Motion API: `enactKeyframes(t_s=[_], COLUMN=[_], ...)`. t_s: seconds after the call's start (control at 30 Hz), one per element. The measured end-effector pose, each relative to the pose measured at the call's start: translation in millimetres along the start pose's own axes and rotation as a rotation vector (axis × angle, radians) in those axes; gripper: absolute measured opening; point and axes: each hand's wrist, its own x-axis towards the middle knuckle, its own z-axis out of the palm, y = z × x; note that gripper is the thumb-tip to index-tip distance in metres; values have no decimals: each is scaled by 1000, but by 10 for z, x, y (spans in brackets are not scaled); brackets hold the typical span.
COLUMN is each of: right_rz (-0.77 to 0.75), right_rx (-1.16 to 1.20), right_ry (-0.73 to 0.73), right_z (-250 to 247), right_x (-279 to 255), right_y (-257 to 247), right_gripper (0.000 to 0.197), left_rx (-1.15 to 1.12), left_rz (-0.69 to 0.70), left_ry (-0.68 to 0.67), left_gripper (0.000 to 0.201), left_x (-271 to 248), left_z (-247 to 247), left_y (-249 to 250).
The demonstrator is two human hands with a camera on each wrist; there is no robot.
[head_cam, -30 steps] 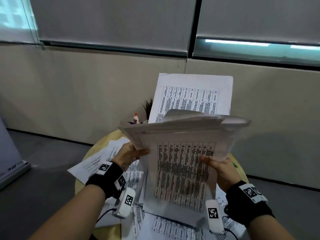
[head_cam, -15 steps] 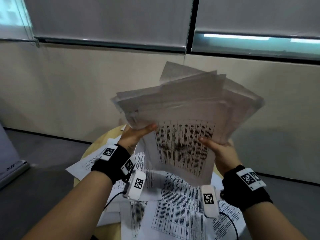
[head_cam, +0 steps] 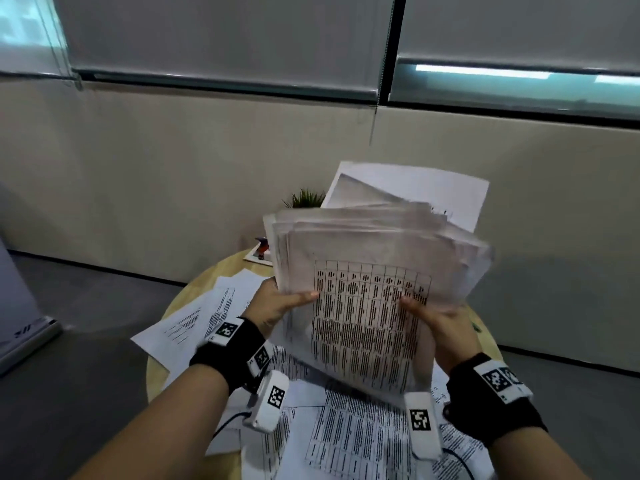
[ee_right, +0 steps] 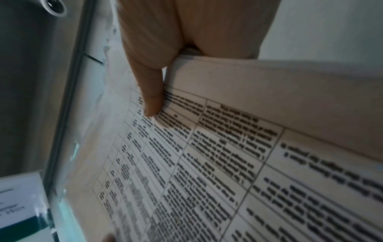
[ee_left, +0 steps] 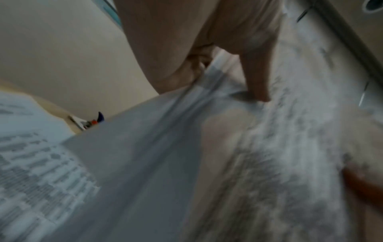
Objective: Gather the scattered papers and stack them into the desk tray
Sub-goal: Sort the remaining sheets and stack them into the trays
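I hold a thick bundle of printed papers [head_cam: 374,271] upright above the round wooden table [head_cam: 207,282]. My left hand [head_cam: 277,303] grips the bundle's left edge, thumb on the front sheet. My right hand [head_cam: 433,317] grips its right edge, thumb [ee_right: 151,98] pressed on the printed table of the front sheet [ee_right: 228,155]. In the left wrist view the sheets [ee_left: 207,131] are blurred, pinched under my thumb [ee_left: 257,78]. More loose sheets [head_cam: 346,438] lie spread over the table under my wrists. No desk tray shows in any view.
A small green plant [head_cam: 306,199] and a glue bottle with an orange cap [ee_left: 94,122] stand at the table's far edge, behind the bundle. A beige wall [head_cam: 156,185] with blinds above lies beyond. Grey floor [head_cam: 69,341] surrounds the table.
The bundle rose and fanned out half a second ago, then came back down toward the table and stands more upright now. Both hands kept their grip on its edges.
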Motion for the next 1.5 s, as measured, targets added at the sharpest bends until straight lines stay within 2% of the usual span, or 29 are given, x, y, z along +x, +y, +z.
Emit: enactKeyframes(t_s=[0.07, 0.1, 0.23, 0.33, 0.43, 0.5, 0.53, 0.6, 0.73, 0.8, 0.9, 0.93, 1.0, 1.03, 1.13, 1.2, 1.27, 1.3, 1.37, 1.4, 1.43, 1.5], right_rz=[-36, -43, -31, -5, 3, -6, -14, -41, -68, -84, -94, -87, -68, -65, -54, -64, -63, -58, -22, -2, -9, -87], right_rx=[29, 61, 97, 114, 120, 93, 90, 98, 79, 29, 30, 43, 59, 59, 112, 136, 102, 73, 47, 54, 80, 171], right_ry=[8, 5, -43, -95, -62, -25, -13, -15, -50, -47, -49, -46, -33, -28, -12, -15, -16, -21, -7, 10, 38, 106], right_z=[6, 17, -16, -10, 55, 80, 68, 37, -72, -99, -103, -116, -143, -152, -167, -138, -110, -99, -92, -78, -64, -8], right_x=[60, 87, 183, 193, 152, 120, 120, 108, 75, 61, 65, 78, 99, 101, 91, 63, 26, 2, -39, -46, -28, 18], right_y=[-131, -189, -293, -290, -278, -329, -344, -372, -282, -223, -221, -209, -195, -193, -184, -201, -202, -191, -146, -145, -161, -266], right_gripper=[23, 29, 53, 67, 55, 46, 52, 68, 57, 49, 34, 39, 49, 50, 49, 44, 43, 47, 67, 76, 76, 55], left_rx=[17, 22, 52, 96, 30, -22, -43, -110, -131, -114, -126, -138, -138, -127, -36, 5, -45, -75, -112, -125, -146, -195], left_rz=[-9, -10, -24, 2, 34, 91, 116, 141, 173, 187, 212, 227, 227, 216, 135, 74, 45, 49, 45, 45, 69, 136], left_ry=[-44, -66, -166, -130, 37, 89, 113, 142, 2, -26, -14, -9, -24, -31, -44, -28, 48, 77, 81, 94, 107, 127], left_gripper=[76, 83, 90, 94, 91, 90, 91, 78, 58, 64, 87, 83, 58, 52, 56, 74, 87, 81, 43, 31, 28, 30], left_x=[-6, -24, -110, -104, -90, -104, -100, -112, -126, -106, -51, -24, 18, 19, -58, -133, -162, -160, -172, -181, -186, -182], left_z=[-77, -108, -164, -125, -33, 32, 48, 47, 12, 23, 66, 65, 48, 49, 72, 113, 155, 179, 251, 295, 343, 429], left_y=[1, 11, 101, 121, 92, 75, 72, 109, 220, 279, 450, 504, 566, 564, 388, 191, 42, 10, 57, 116, 190, 355])
